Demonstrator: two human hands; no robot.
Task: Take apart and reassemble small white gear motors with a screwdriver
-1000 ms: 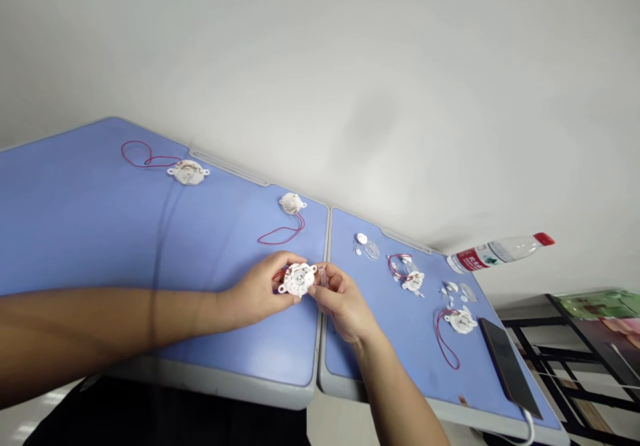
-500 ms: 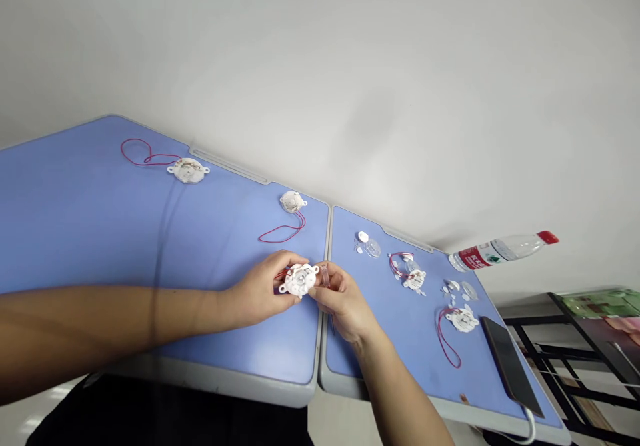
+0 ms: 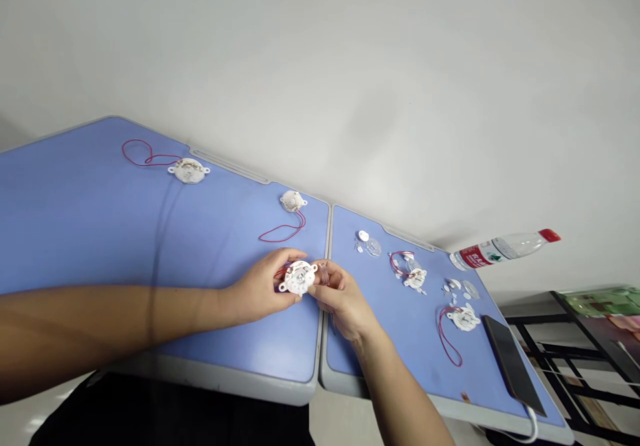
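Over the seam between the two tabletops, my left hand (image 3: 265,285) is closed around the rim of a round white plastic gear unit (image 3: 300,278). Two screw ears stick out from the unit, and red wire shows at its left, by my fingers. My right hand (image 3: 341,299) touches the unit's right edge with thumb and fingertips. A slim tool with a clear pinkish handle (image 3: 325,274), perhaps a screwdriver, is tucked in that same hand. Its thin dark shaft seems to come out below the palm. Farther back lies a similar white unit (image 3: 293,201) with a red wire loop.
Another wired unit (image 3: 189,171) lies at the left. On the right tabletop are two opened units (image 3: 415,278) (image 3: 464,318), clear covers (image 3: 373,247) and small white parts (image 3: 363,236). A water bottle (image 3: 505,249) and a black phone (image 3: 513,365) with a white cable are at the far right.
The white gear unit has turned and tilted slightly in my hands, so its face looks rounder. My fingers have shifted a little; everything else lies as before.
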